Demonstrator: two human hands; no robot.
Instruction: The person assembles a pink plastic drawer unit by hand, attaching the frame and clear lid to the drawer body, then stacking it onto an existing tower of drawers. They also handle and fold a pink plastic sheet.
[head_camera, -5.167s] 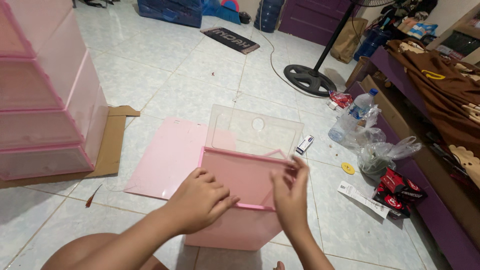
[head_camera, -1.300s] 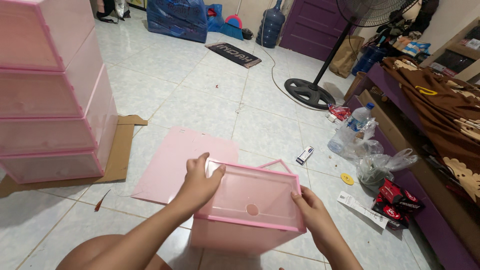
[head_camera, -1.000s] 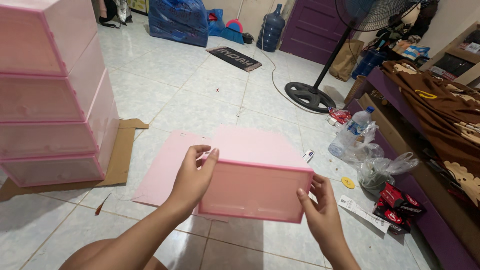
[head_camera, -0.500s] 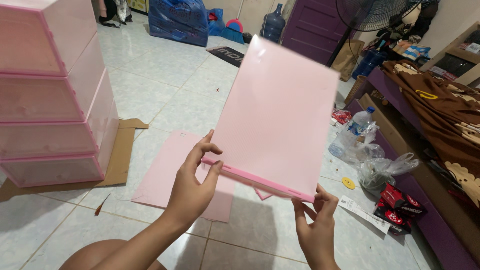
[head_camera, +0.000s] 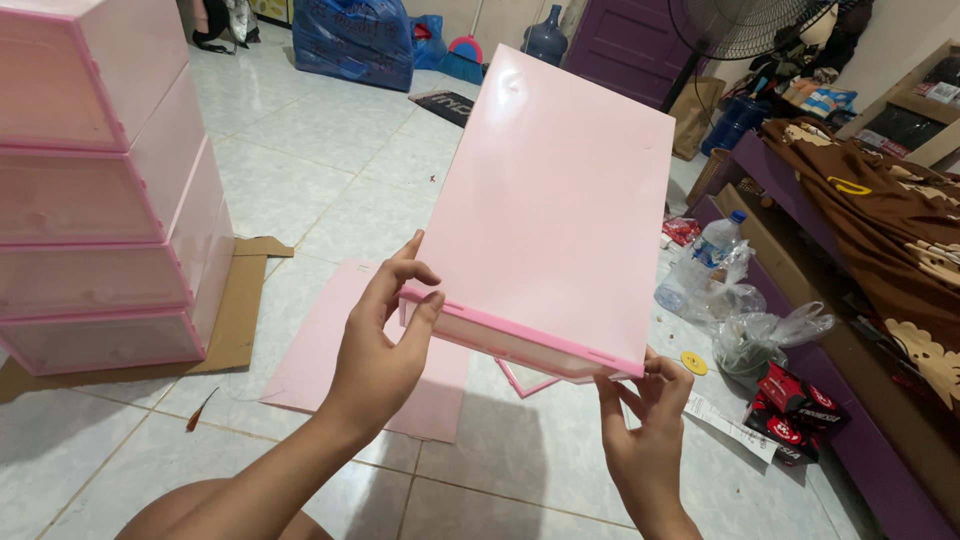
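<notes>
Head view: a pink plastic box (head_camera: 550, 210) is held up in the air above the tiled floor (head_camera: 330, 150), its flat side turned to the camera and its framed edge lowest. The left hand (head_camera: 385, 345) is closed on the lower left corner, thumb on the front. The right hand (head_camera: 645, 425) is grasping the lower right corner from under. Below, a flat pink panel (head_camera: 320, 350) is lying on the floor. A stack of pink boxes (head_camera: 100, 190) is seen at the left.

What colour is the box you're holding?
Pink box, darker pink rim; head view.
</notes>
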